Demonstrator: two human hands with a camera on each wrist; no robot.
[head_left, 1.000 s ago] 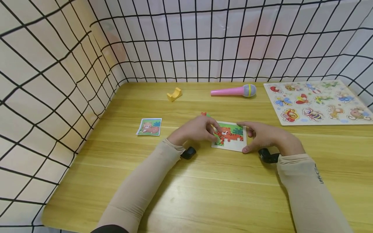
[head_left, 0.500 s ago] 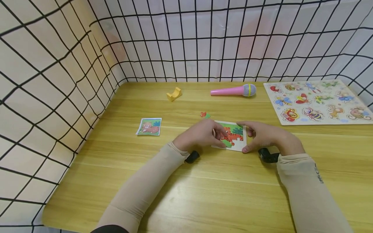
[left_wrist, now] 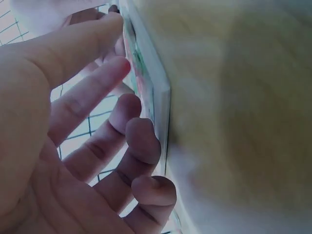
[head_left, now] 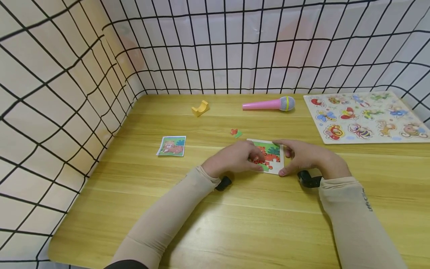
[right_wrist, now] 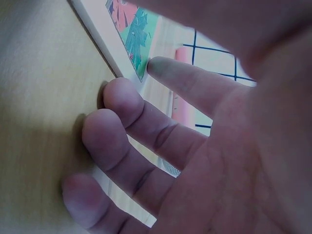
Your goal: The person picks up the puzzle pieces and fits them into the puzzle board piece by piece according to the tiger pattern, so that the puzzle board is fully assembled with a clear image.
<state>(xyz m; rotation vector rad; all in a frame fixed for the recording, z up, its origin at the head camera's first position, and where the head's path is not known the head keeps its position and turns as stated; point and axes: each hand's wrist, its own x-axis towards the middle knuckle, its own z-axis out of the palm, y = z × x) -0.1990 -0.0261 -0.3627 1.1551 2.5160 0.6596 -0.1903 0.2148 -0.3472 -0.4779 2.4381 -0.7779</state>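
A small tiger jigsaw board (head_left: 277, 167) with a white rim lies flat on the table in the head view, part of its white base bare at lower right. My right hand (head_left: 304, 158) holds its right side, thumb at the near corner and index finger at the far corner. Over the board's left half, my left hand (head_left: 238, 157) pinches a green and red jigsaw piece (head_left: 266, 167) between thumb and index finger, low against the lower part of the picture. That hand hides the board's left side. Its other fingers curl beside the board's edge (left_wrist: 163, 97) in the left wrist view.
Two loose jigsaw pieces (head_left: 237, 133) lie just beyond the left hand. A tiger picture card (head_left: 173, 146) is at left. Farther back are a yellow curved block (head_left: 201, 108), a pink toy microphone (head_left: 263, 105) and an insect puzzle board (head_left: 366, 118). Black netting (head_left: 215, 69) borders the table.
My left hand has moved slightly right over the board, bringing a jigsaw piece to the lower part of the picture. Both loose pieces now show fully. The right hand stays put.
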